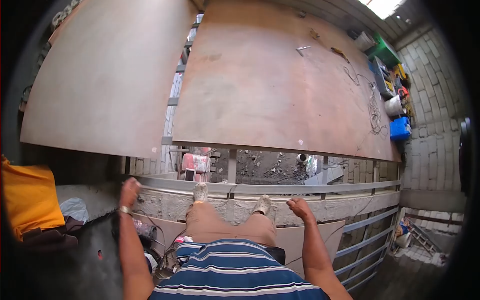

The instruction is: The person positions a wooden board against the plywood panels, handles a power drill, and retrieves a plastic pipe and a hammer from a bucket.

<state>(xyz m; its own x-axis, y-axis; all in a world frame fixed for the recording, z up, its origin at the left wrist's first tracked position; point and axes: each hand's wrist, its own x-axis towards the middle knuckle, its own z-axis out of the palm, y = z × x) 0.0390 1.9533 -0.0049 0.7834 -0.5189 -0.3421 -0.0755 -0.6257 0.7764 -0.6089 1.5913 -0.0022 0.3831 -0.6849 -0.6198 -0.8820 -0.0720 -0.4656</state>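
Note:
My left hand (pixel 131 191) is held out by the left end of a long grey metal beam (pixel 260 189). Its fingers are smeared, and I cannot tell whether they touch the beam. My right hand (pixel 299 207) is held over the rough concrete ledge (pixel 330 208), fingers curled in and nothing visible in them. Both feet, in pale, dirt-spotted shoes (pixel 200 192), are at the beam and ledge. Beyond the beam lie two large sheets of board, a left one (pixel 100 85) and a right one (pixel 260 90), on metal bars with a gap between them.
Through the opening before the beam, rubble ground (pixel 260 165) shows below. A cable (pixel 375 112), a power tool (pixel 340 53) and a blue container (pixel 399 129) are on the right board. Yellow cloth (pixel 32 195) lies at left. Metal rails (pixel 365 235) and a block wall (pixel 435 75) are on the right.

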